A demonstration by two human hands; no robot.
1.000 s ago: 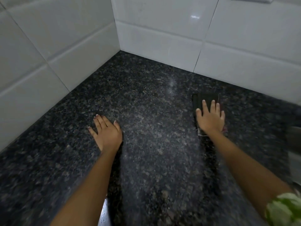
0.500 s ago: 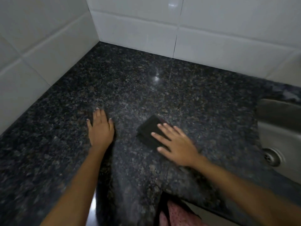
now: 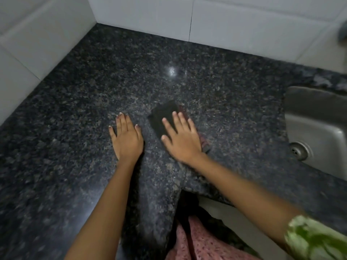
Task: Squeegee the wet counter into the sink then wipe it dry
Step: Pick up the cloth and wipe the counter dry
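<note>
A dark speckled granite counter [image 3: 75, 119] fills a tiled corner. My right hand [image 3: 180, 136] lies flat, fingers spread, pressing a dark folded cloth [image 3: 163, 115] onto the counter near its middle; a reddish edge of the cloth shows at the hand's right side. My left hand [image 3: 126, 136] rests palm down on the bare counter just left of the cloth, holding nothing. A steel sink [image 3: 317, 128] with a round drain [image 3: 298, 151] is set into the counter at the right.
White wall tiles [image 3: 234, 25] close the counter at the back and on the left. The counter's front edge runs near my body, where pink patterned clothing [image 3: 199, 243] shows. A green patterned sleeve [image 3: 315, 239] covers my right upper arm.
My right hand slid the cloth from the far right of the counter toward the middle, close to my left hand. The left hand stayed planted. The view swung right, bringing the sink in.
</note>
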